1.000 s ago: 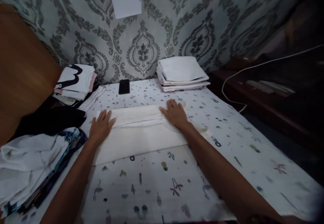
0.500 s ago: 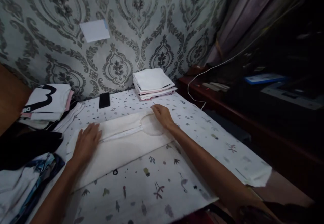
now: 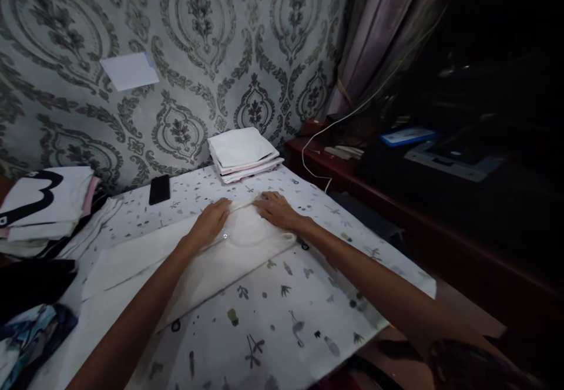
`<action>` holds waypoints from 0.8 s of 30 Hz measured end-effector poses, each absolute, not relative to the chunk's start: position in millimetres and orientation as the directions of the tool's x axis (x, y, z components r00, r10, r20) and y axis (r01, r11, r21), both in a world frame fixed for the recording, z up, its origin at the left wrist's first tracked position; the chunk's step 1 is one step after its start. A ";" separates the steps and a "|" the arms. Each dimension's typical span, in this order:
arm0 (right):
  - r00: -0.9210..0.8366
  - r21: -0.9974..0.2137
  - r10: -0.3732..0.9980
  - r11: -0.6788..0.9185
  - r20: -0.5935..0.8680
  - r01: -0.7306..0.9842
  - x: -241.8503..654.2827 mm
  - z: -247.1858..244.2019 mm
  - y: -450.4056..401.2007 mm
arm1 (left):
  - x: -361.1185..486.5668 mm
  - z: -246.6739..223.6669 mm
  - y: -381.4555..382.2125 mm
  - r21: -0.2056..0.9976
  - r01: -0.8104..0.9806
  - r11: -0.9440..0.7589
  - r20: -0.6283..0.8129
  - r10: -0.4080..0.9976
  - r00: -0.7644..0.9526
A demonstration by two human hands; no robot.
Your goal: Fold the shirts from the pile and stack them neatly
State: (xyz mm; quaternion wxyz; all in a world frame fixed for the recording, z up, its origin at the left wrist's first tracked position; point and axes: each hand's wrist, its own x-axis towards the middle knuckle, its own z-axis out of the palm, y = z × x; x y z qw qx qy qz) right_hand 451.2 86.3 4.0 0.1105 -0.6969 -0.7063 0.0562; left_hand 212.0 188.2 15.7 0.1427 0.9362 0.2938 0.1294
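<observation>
A cream shirt (image 3: 127, 261) lies on the bed or table, folded into a long strip with its rounded neckline at the right end. My left hand (image 3: 210, 224) is closed on the shirt's far edge, just left of the neckline, fingertips partly hidden. My right hand (image 3: 278, 210) is closed on the cloth at the neckline's far right corner, with fingers bent over it. The fabric is slightly bunched between the two hands.
A patterned white sheet (image 3: 247, 331) covers the surface. Behind the shirt stand a stack of folded white clothes (image 3: 242, 152) and a black phone (image 3: 159, 190). More folded clothes (image 3: 48, 202) and a dark heap (image 3: 37, 284) lie left. A white cable (image 3: 308, 164) hangs at the right.
My left hand has slid right along the shirt, close to my right hand. The neckline end is now gathered. The view has turned a little to the right.
</observation>
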 end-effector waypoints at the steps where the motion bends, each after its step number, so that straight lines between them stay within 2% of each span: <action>1: -0.007 -0.236 0.997 0.024 0.073 0.972 452.8 2.5 88.0 | 218.6 16.0 189.3 0.335 0.512 -0.791 0.143 0.580 0.802; 10: -0.020 -0.183 0.994 0.039 0.104 0.982 468.9 -5.4 113.7 | 261.7 9.3 194.3 0.243 0.548 -0.801 0.047 0.574 0.818; 24: 0.007 -0.256 0.980 0.046 0.201 0.966 483.6 -11.0 119.4 | 284.0 -3.2 198.7 0.230 0.472 -0.851 0.001 0.486 0.874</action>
